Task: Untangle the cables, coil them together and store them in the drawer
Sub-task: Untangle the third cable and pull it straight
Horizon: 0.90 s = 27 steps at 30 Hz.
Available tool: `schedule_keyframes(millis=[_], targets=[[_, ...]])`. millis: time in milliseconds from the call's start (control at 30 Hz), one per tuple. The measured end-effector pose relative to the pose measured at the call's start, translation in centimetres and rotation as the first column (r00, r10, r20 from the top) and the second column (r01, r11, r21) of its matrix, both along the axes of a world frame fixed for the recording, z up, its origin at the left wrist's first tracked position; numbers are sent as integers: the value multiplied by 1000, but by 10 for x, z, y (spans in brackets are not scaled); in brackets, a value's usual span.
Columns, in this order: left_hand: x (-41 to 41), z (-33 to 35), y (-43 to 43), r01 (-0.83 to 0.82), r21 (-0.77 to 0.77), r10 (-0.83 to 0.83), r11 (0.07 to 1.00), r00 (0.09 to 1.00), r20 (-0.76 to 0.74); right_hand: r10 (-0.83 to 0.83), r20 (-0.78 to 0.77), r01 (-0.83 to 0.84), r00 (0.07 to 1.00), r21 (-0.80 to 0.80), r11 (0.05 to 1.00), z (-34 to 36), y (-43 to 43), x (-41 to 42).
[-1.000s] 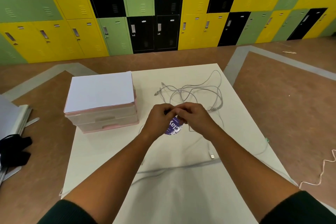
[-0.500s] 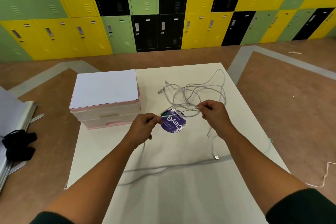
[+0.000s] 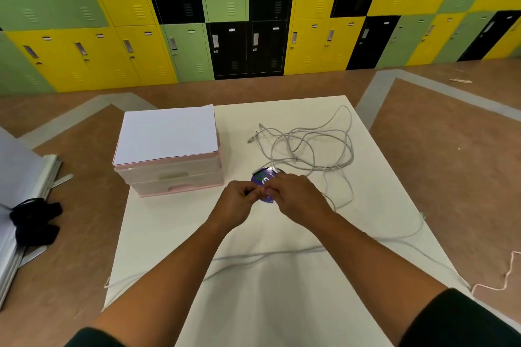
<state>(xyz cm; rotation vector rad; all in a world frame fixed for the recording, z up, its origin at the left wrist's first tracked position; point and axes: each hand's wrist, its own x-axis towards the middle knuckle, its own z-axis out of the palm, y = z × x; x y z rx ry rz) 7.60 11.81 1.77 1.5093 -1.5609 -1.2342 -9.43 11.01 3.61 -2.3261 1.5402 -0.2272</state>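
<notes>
Left hand (image 3: 239,201) and right hand (image 3: 297,196) with fingertips meeting over the cream worktop (image 3: 282,304), each pinching a strand of the grey cables (image 3: 313,146), loose tangle at 1 o'clock from hands, closed pink drawer unit (image 3: 172,175) at 10 o'clock, purple sticker (image 3: 261,179) under fingertips

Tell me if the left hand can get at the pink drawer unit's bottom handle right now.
Probably yes: the left hand sits just right of the pink plastic drawer unit, with only bare white table between them. It is pinching the grey cable, though.
</notes>
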Motion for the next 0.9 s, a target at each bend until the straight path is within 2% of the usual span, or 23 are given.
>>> schedule_keyframes(millis=[167, 233, 300, 400, 467, 533, 633, 900], targets=[[16, -5, 10, 37, 70, -36, 997, 999, -18, -151, 185, 134, 971, 98, 986, -9, -4, -13], [24, -9, 12, 51, 99, -53, 994, 998, 17, -197, 202, 172, 959, 136, 976, -11, -5, -20], [26, -11, 16, 83, 110, -93, 990, 992, 90, -211, 145, 187, 967, 166, 968, -16, -2, -24], [20, -11, 19, 119, 77, -132, 990, 972, 195, -156, 5, 153, 988, 172, 973, -22, 8, -15], [18, -12, 21, 138, 62, -148, 989, 963, 224, -69, -17, 70, 998, 172, 983, -24, 13, -2], [20, -14, 23, 139, 40, -145, 989, 958, 248, -2, 26, -3, 1000, 216, 976, -25, 16, 9], [30, -16, 26, 125, 17, -125, 992, 942, 312, -32, 120, 0, 992, 258, 966, -25, 18, 11], [56, -23, 47, 180, 58, -187, 982, 881, 435, -39, 207, -62, 978, 459, 886, -33, 24, 26]])
